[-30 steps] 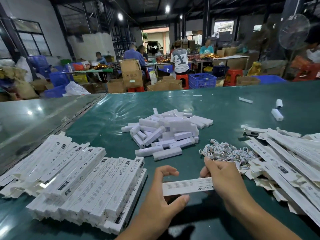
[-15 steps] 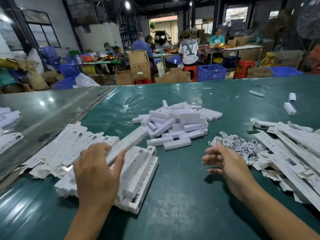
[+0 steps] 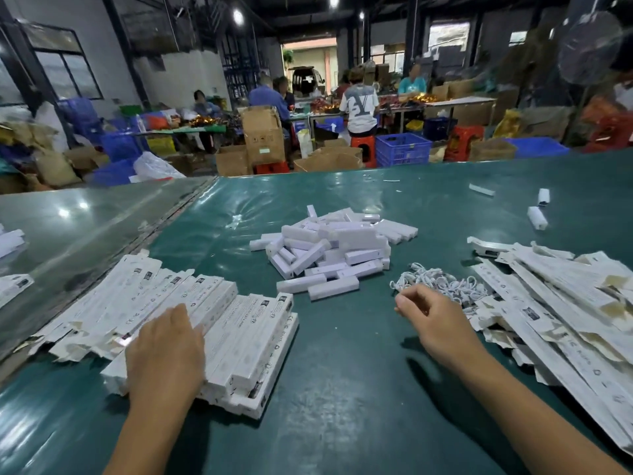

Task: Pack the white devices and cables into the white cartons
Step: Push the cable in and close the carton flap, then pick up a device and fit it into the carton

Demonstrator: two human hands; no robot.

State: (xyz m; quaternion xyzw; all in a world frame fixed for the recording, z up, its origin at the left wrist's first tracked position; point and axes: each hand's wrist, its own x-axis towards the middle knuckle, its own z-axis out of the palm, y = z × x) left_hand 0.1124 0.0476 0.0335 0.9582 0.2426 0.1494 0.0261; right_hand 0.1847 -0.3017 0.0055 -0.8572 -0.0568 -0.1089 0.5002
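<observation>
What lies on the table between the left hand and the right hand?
In the head view, only bare dark green table covering lies between the left hand, resting on the stacked white cartons, and the right hand.

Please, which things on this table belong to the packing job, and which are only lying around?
Job: devices; cables; packed cartons under left hand; flat cartons.
Lying about: stray white pieces; blue crate; cardboard boxes.

Dim warehouse hall, dark ceiling point(image 3: 308, 15) with round lamps point(image 3: 237, 16) at top centre. Barred window point(image 3: 65, 72) upper left. Open doorway point(image 3: 308, 68) centre back. Green table point(image 3: 342, 389) across lower frame. Blue crates point(image 3: 402, 149), cardboard boxes point(image 3: 262, 135), seated workers point(image 3: 359, 104) mid-frame.
</observation>
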